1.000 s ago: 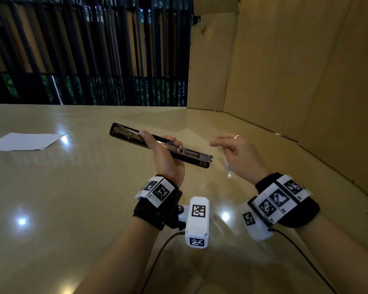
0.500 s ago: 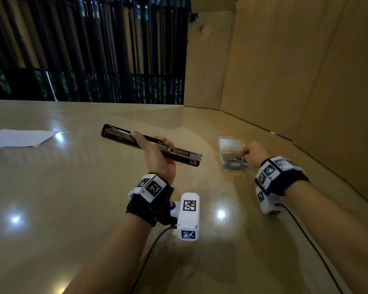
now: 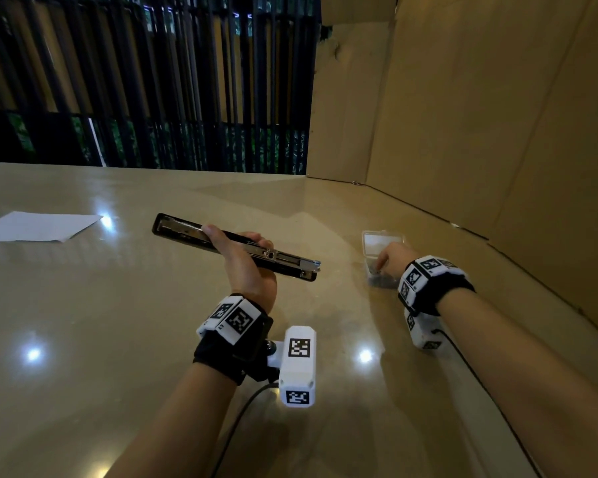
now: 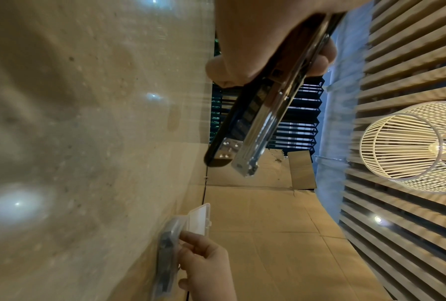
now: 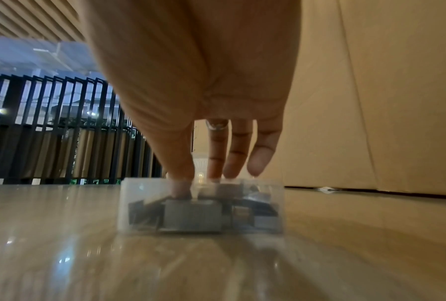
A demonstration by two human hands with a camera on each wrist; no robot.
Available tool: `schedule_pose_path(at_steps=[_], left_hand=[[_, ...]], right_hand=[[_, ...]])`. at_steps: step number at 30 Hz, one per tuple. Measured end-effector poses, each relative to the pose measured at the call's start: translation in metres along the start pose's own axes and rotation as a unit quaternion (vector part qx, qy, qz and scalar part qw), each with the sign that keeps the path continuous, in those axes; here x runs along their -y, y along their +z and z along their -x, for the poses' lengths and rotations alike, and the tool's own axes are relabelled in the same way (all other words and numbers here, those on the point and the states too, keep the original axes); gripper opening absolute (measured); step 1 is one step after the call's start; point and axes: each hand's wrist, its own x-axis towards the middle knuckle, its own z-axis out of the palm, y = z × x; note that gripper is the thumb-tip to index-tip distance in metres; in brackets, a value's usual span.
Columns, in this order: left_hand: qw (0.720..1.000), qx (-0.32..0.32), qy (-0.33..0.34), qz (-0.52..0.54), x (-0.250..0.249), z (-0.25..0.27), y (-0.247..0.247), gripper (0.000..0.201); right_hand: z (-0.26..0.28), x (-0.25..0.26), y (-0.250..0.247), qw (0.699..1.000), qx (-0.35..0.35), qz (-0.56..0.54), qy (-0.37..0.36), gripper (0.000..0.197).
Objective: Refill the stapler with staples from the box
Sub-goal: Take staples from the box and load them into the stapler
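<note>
At far left a sheet of white paper [image 3: 42, 226] lies on the glossy table [image 3: 83, 322]; the frame edge cuts off its left end.

Your left hand [image 3: 247, 267] holds the stapler [image 3: 187, 233] above the table, thumb over the top and fingers curled round from beneath. The stapler is swung open, nearly flat. Its metal staple channel [image 4: 257, 138] faces up; whether any staples sit in it cannot be made out. Your palm hides the middle of the body.

To the right, near the cardboard wall [image 3: 497, 132], the clear plastic box [image 3: 382, 243] stands on the table with its lid [image 4: 200, 220] hinged open. Strips of staples [image 5: 193, 215] lie jumbled inside, blurred through the wall of the box.

Your right hand [image 3: 392, 258] reaches down into the box. In the right wrist view the thumb tip rests on a strip and two fingertips [image 5: 215, 171] dip behind the rim; the little finger stays outside, straight. Whether a strip is actually pinched cannot be told: the fingertips are hidden behind the rim and the contents. From the head view, the wrist band [image 3: 428, 281] covers the near end of the box.
</note>
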Motion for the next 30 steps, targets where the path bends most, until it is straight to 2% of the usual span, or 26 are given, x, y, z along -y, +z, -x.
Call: schedule_pose_path(at_steps=[6, 12, 17, 19, 22, 27, 28, 30], left_hand=[[1.000, -0.003, 0.003, 0.002, -0.001, -0.004, -0.003, 0.059], [1.000, -0.009, 0.000, 0.000, -0.002, -0.005, -0.003, 0.059], [1.000, -0.014, -0.002, -0.001, -0.001, -0.003, -0.004, 0.058], [1.000, -0.012, -0.002, -0.001, 0.000, -0.001, -0.002, 0.058], [1.000, -0.011, -0.002, -0.001, 0.002, 0.002, 0.000, 0.058], [1.000, -0.007, -0.011, 0.006, 0.004, 0.003, 0.000, 0.058], [1.000, -0.006, -0.014, 0.007, 0.005, 0.002, -0.001, 0.058], [1.000, -0.004, -0.016, 0.008, 0.006, 0.002, -0.002, 0.059]], right_hand=[[-0.008, -0.004, -0.002, 0.999, 0.031, 0.002, -0.007, 0.020], [-0.012, -0.013, 0.002, 0.999, 0.009, -0.016, -0.026, 0.019], [-0.007, -0.021, -0.006, 0.993, -0.030, -0.109, -0.017, 0.018], [0.000, -0.023, -0.013, 0.981, -0.046, -0.190, -0.019, 0.016], [0.019, -0.020, -0.022, 0.937, -0.040, -0.346, -0.022, 0.004], [0.043, -0.004, -0.023, 0.875, -0.001, -0.481, -0.052, 0.024], [0.045, -0.001, -0.021, 0.870, 0.011, -0.489, -0.065, 0.028], [0.048, 0.006, -0.017, 0.886, 0.040, -0.454, -0.088, 0.028]])
